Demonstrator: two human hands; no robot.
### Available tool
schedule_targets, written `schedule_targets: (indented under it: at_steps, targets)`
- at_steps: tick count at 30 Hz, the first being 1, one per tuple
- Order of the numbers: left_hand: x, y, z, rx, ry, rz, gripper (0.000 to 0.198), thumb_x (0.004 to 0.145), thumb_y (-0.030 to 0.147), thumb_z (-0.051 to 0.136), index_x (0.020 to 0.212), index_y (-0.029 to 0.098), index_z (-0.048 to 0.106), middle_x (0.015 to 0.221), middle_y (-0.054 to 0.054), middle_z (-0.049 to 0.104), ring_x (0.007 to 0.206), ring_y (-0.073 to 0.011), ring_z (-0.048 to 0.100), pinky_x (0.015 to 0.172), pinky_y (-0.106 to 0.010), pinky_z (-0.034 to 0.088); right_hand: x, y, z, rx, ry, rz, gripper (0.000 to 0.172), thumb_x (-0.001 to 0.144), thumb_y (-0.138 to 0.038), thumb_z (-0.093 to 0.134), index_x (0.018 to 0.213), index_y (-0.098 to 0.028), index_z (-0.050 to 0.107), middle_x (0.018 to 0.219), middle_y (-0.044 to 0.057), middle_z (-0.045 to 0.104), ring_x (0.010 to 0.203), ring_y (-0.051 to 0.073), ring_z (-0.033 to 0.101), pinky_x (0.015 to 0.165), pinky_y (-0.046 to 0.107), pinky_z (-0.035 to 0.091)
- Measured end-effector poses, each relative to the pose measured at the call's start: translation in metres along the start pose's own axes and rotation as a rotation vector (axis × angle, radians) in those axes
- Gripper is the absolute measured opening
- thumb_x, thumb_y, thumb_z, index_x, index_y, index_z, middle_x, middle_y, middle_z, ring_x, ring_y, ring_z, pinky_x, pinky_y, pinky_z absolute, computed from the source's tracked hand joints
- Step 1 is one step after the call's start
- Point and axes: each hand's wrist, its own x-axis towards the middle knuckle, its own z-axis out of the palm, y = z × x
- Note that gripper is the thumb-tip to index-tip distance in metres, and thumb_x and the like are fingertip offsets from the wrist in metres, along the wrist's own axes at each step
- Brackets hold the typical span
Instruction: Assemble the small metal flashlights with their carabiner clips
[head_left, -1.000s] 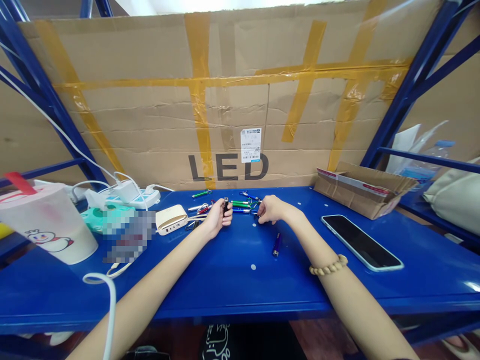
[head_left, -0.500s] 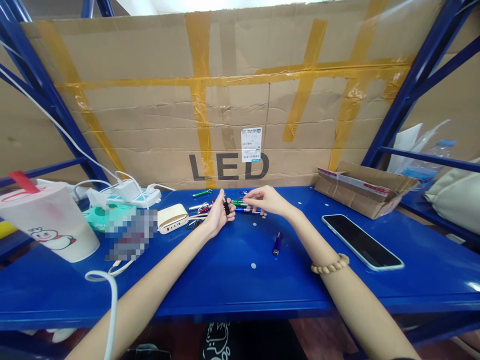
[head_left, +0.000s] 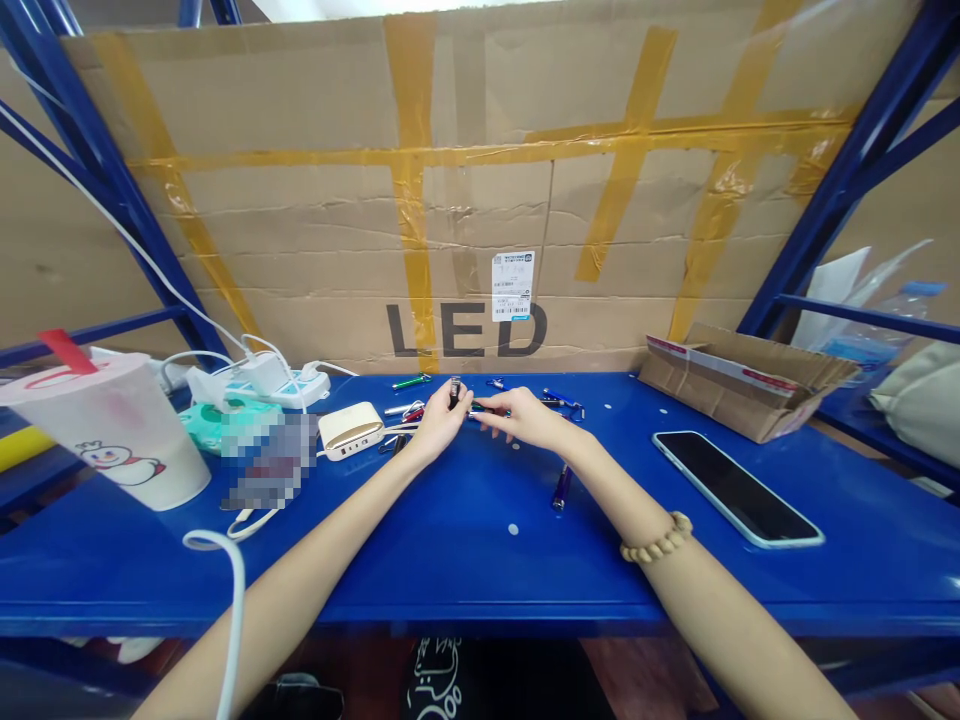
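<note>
My left hand (head_left: 441,420) is closed round a small black flashlight (head_left: 454,393), a slim tube with a silvery top, held upright over the shelf. My right hand (head_left: 525,417) is right beside it, fingertips pinched close to the left fingers; whatever is between them is too small to make out. Behind and between the hands lie several slim tubes, among them a green one (head_left: 412,382) at the back and a blue one (head_left: 496,384). A dark blue flashlight (head_left: 561,488) lies alone below my right wrist, partly covered by the forearm.
On the left stand a white drink cup (head_left: 142,440), a green wipes pack (head_left: 206,425), a white power strip (head_left: 304,385) and a cream power bank (head_left: 350,431) with cables. A phone (head_left: 739,490) and an open cardboard box (head_left: 739,390) lie right. A large carton (head_left: 330,240) walls the back.
My right hand has moved left and closer to my left hand, its fingers now lower. The black flashlight is turned more upright. The view has shifted slightly.
</note>
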Motion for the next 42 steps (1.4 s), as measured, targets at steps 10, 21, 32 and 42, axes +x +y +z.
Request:
schedule_targets:
  at_steps: [10, 21, 32, 42]
  targets:
    - [0.000, 0.007, -0.008, 0.428, 0.014, 0.230, 0.020, 0.080, 0.025, 0.045, 0.064, 0.019, 0.034, 0.062, 0.004, 0.044, 0.059, -0.0098, 0.039, 0.062, -0.022, 0.031, 0.003, 0.001, 0.016, -0.166, 0.095, -0.102, 0.027, 0.088, -0.027, 0.043, 0.071, -0.013, 0.059, 0.058, 0.003, 0.060, 0.053, 0.012, 0.055, 0.059, 0.023, 0.041]
    - [0.000, 0.000, -0.008, 0.558, -0.002, 0.281, 0.017, 0.085, 0.033, 0.039, 0.074, 0.020, 0.040, 0.063, 0.002, 0.047, 0.059, -0.0119, 0.045, 0.061, -0.024, 0.036, 0.009, 0.005, 0.027, -0.084, 0.327, -0.042, 0.025, 0.080, -0.018, 0.047, 0.058, -0.014, 0.058, 0.045, -0.002, 0.053, 0.045, 0.010, 0.050, 0.052, 0.020, 0.037]
    - [-0.005, -0.007, -0.010, 0.929, -0.120, 0.412, 0.017, 0.091, 0.027, 0.027, 0.089, 0.018, 0.040, 0.089, -0.009, 0.054, 0.085, -0.0209, 0.053, 0.077, -0.036, 0.042, 0.008, 0.009, 0.024, -0.098, 0.602, -0.107, 0.030, 0.086, -0.033, 0.042, 0.076, -0.014, 0.064, 0.059, 0.002, 0.057, 0.051, 0.012, 0.052, 0.053, 0.021, 0.041]
    - [-0.008, -0.006, -0.006, 1.047, -0.141, 0.296, 0.018, 0.091, 0.025, 0.026, 0.096, 0.017, 0.042, 0.090, -0.011, 0.061, 0.083, -0.0223, 0.059, 0.069, -0.031, 0.044, 0.008, 0.007, 0.020, -0.069, 0.448, 0.057, 0.026, 0.084, -0.026, 0.046, 0.074, -0.013, 0.066, 0.046, 0.000, 0.057, 0.045, 0.013, 0.056, 0.053, 0.021, 0.041]
